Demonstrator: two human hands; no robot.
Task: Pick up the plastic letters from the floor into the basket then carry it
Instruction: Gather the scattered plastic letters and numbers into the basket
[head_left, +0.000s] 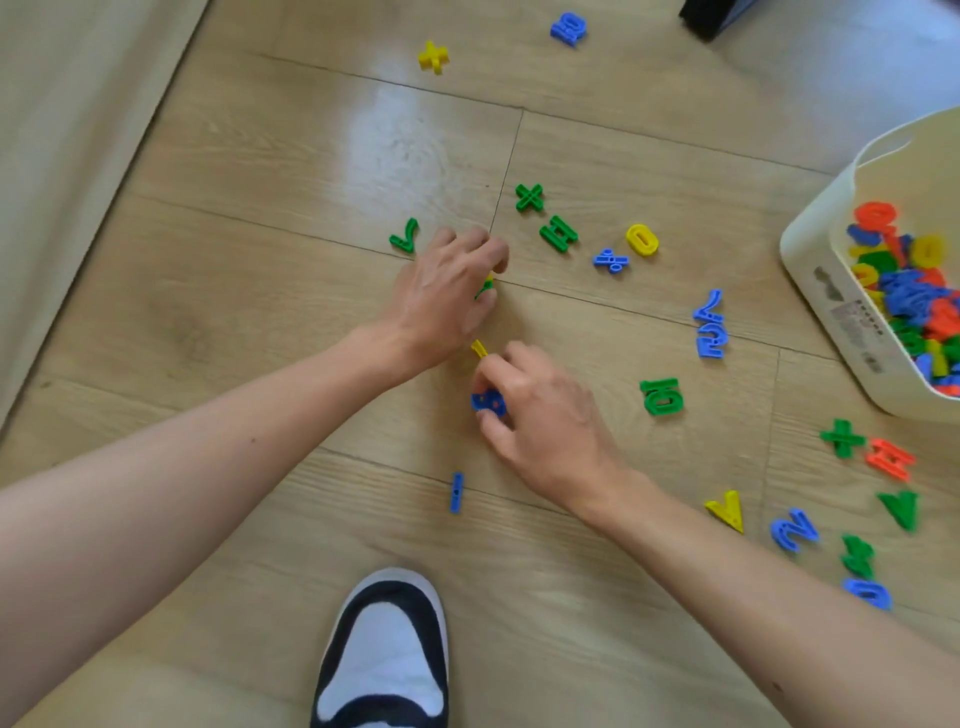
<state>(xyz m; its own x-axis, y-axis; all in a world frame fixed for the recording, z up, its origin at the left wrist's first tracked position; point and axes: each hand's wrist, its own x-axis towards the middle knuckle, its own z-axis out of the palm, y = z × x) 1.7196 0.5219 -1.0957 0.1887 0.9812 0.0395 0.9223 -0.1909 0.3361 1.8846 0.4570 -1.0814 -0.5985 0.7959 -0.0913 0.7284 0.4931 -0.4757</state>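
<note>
Coloured plastic letters lie scattered over the wooden floor. My left hand (448, 291) is down at the floor's middle with its fingers curled round green and yellow pieces (487, 285), mostly hidden under it. Just below, my right hand (540, 415) grips a blue letter (488, 402) and pinches a yellow piece (479, 348) at its fingertips. The white basket (810, 260) stands at the right edge, holding several letters. A green tick (405, 237), green H (558, 234), yellow O (642, 240) and green piece (661, 396) lie nearby.
A blue bar piece (456, 491) lies near my shoe (387, 654) at the bottom. More letters cluster at the lower right (852, 499) and far top (434, 56). A pale curtain (67, 130) borders the left side. A dark object (711, 15) sits at the top right.
</note>
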